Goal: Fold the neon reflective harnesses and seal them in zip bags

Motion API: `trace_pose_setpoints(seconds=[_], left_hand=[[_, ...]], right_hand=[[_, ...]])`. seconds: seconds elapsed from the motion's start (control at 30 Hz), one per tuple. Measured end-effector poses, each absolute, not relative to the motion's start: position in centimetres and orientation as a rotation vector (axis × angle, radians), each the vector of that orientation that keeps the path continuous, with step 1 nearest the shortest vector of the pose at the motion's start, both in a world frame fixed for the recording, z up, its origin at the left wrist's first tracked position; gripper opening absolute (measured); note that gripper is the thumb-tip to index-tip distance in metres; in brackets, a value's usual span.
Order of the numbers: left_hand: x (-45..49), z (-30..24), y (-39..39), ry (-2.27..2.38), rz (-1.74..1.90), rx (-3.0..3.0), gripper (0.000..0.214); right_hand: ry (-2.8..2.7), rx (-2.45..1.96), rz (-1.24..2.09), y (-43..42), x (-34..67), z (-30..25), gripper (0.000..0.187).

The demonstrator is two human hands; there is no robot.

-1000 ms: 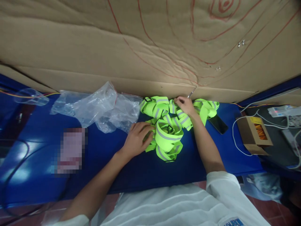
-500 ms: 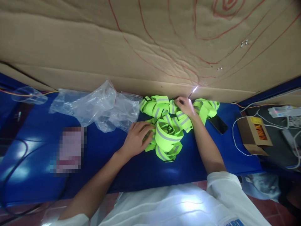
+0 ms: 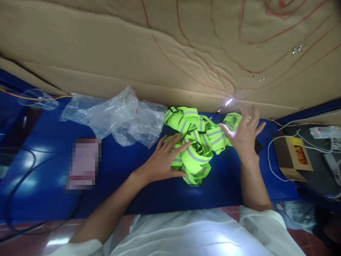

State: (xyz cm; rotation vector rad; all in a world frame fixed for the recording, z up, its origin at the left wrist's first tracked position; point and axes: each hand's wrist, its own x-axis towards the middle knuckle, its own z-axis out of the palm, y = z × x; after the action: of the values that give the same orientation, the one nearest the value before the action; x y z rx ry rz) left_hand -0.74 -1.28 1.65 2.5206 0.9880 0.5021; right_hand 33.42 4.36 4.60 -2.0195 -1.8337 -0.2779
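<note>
A tangled pile of neon-green straps with grey reflective stripes [image 3: 197, 142] lies on the blue table [image 3: 128, 177]. My left hand [image 3: 166, 158] rests flat on the pile's left side, fingers stretched out. My right hand [image 3: 243, 133] hovers over the pile's right end with fingers spread and nothing in it. A thin shiny metal tool [image 3: 225, 105] lies against the cardboard just behind the pile, apart from both hands.
A cardboard sheet with red lines [image 3: 170, 53] stands along the back. Crumpled clear plastic bags [image 3: 117, 117] lie left of the pile. A black phone [image 3: 258, 145] peeks out by my right hand. A small brown box [image 3: 293, 158] and white cables [image 3: 277, 142] sit at right.
My right hand let go of the metal tool at the back of the pile, moved right and opened. My left hand flattened on the straps. The view shifted slightly.
</note>
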Motion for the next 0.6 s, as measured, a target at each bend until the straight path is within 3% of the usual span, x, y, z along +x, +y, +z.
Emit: trace_pose_setpoints(seconds=[0.07, 0.2, 0.27, 0.4, 0.6], left_hand=[[-0.6, 1.7, -1.3, 0.990, 0.451, 2.485, 0.108], [-0.2, 1.5, -1.3, 1.027, 0.470, 2.442, 0.108], [0.0, 1.3, -1.4, 1.026, 0.475, 2.445, 0.107], [0.2, 1.3, -1.5, 1.040, 0.472, 2.463, 0.106], [0.2, 1.2, -1.4, 1.045, 0.452, 2.462, 0.106]], right_hand=[[-1.756, -2.157, -0.162, 4.0, 35.3, 2.9, 0.100], [-1.697, -1.973, -0.108, 4.6, 36.0, 1.3, 0.044], [-1.664, -1.759, -0.214, 5.2, 34.8, 2.1, 0.029], [-1.639, -1.553, -0.363, 7.4, 32.7, 4.3, 0.027], [-1.382, -1.611, -0.256, 12.6, 33.1, 4.6, 0.027]])
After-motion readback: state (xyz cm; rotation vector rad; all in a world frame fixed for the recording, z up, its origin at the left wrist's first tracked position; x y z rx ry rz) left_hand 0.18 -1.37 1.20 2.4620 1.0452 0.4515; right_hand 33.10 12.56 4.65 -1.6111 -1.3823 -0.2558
